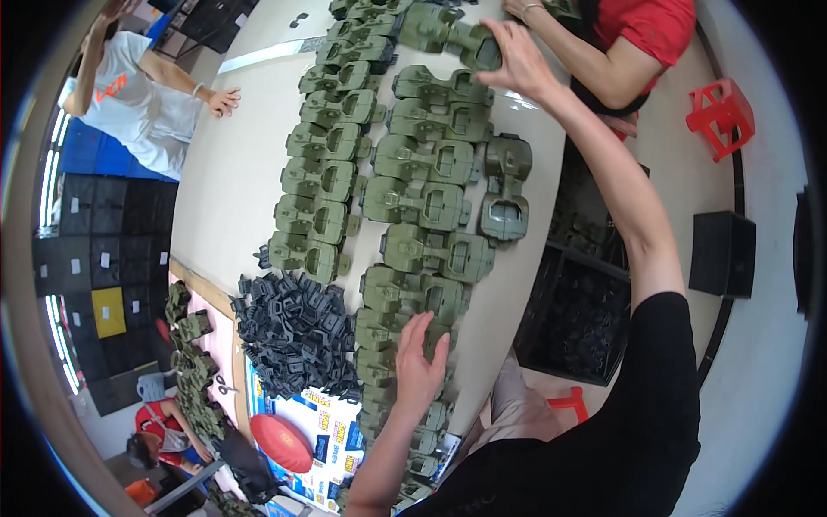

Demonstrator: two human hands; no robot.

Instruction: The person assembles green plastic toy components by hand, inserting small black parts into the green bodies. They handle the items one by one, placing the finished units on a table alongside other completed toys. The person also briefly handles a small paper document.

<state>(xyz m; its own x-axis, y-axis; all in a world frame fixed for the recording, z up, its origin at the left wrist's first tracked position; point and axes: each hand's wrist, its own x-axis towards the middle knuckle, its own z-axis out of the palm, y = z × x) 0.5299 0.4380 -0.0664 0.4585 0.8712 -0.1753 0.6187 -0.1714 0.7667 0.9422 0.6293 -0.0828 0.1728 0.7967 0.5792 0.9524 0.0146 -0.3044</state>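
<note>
My right hand (521,65) reaches to the far end of the table. Its fingers and thumb close round one end of an olive-green plastic housing (428,30), which lies at a slant across its row. Nearer, my left hand (419,366) is over another green housing (379,327), with thumb and fingers apart. Similar green housings (426,205), each with a boxy window at one end, stand side by side in a long row between my hands. A single housing (506,185) sits crosswise to the right of that row.
Left of the row runs a second row of green housings (319,172), then a heap of small dark plastic parts (297,336). A red oval thing (282,443) lies nearby. At right are black crates (573,319) and a red stool (722,119). Co-workers stand at the table.
</note>
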